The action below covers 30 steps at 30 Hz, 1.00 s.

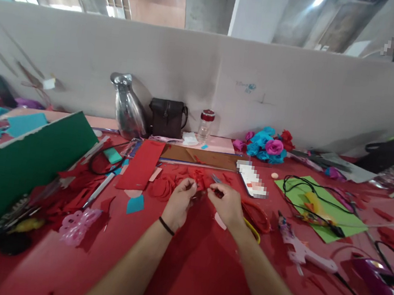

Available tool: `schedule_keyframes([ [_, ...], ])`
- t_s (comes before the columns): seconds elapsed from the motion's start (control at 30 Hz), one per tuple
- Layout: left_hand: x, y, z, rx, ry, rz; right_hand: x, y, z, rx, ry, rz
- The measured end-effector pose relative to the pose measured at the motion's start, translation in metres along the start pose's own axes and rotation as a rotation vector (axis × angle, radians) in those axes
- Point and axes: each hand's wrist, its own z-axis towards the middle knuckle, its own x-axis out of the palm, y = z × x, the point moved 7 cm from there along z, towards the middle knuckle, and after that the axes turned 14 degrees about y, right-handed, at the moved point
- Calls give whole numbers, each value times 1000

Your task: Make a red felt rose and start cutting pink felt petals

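Note:
Over the middle of the red table, my left hand (179, 203) is closed in a pinch, a dark band round its wrist. Close by on the right, my right hand (227, 205) also pinches with thumb and forefinger. Something small and dark seems to lie between the fingertips, too small and blurred to name. Cut red paper pieces (160, 188) lie just left of and behind my hands. Beside my right hand are a red scissor handle (258, 216) and a yellow handle (253, 232), partly covered by the forearm. A pink scrap (220, 221) rests under my right hand.
A green board (24, 174) stands at left. Behind are a steel jug (128, 108), black bag (167, 119), glass jar (206, 125) and paper flowers (268, 145). A phone (252, 179), green sheet (330, 231) with cable and pink glue gun (307, 257) lie right.

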Motion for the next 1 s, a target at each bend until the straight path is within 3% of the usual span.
schedule_keyframes([
  [0.17,-21,-16,-2,173,-202,149,-10,-9,2,58,-54,117],
  [0.33,-22,-33,-8,300,-258,233,-8,-15,3,91,-59,332],
  [0.6,5,-21,-9,147,-53,59,-7,1,-7,177,-138,852],
  [0.77,11,-24,-10,221,-27,137,-18,14,-15,186,-193,784],
  [1.0,15,-27,-15,291,-10,409,-23,17,-16,99,-228,726],
])
